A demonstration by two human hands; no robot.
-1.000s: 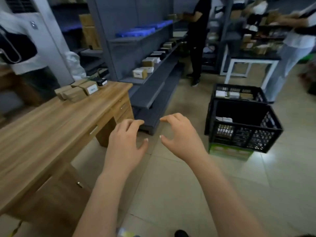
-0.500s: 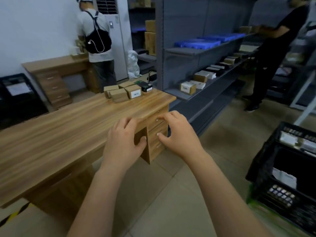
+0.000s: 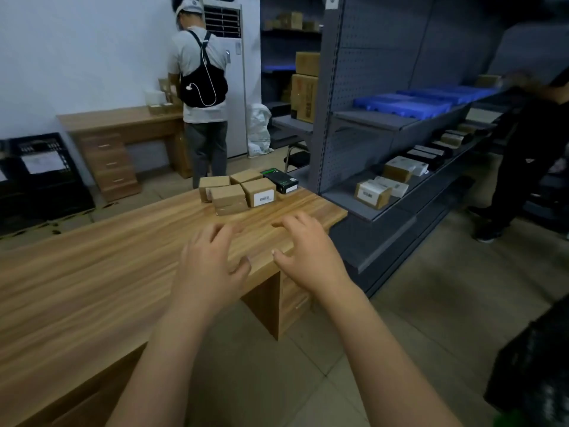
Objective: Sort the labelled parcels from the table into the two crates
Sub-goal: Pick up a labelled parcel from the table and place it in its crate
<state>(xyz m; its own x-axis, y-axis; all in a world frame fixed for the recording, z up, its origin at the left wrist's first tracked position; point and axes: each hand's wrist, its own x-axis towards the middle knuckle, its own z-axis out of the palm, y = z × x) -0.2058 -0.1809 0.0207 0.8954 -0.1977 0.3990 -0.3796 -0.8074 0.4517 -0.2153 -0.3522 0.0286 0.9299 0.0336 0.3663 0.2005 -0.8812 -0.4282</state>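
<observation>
Several brown cardboard parcels (image 3: 237, 191) sit clustered at the far right end of the wooden table (image 3: 92, 272); one shows a white barcode label (image 3: 263, 198). A black box (image 3: 281, 180) lies beside them. My left hand (image 3: 212, 266) and my right hand (image 3: 303, 251) hover over the table's near edge, short of the parcels, fingers spread and loosely bent, holding nothing. A black crate (image 3: 535, 374) shows only partly at the lower right edge.
Grey metal shelving (image 3: 385, 134) with boxes and blue trays runs along the right. A person with a black backpack (image 3: 201, 87) stands behind the table at another desk (image 3: 123, 124). Another person in black (image 3: 529, 143) stands at far right. Black crates (image 3: 43, 174) sit at left.
My view has swung left from the crates on the floor to the table. Both hands have moved from over the floor to above the table edge, nearer the parcels, still holding nothing.
</observation>
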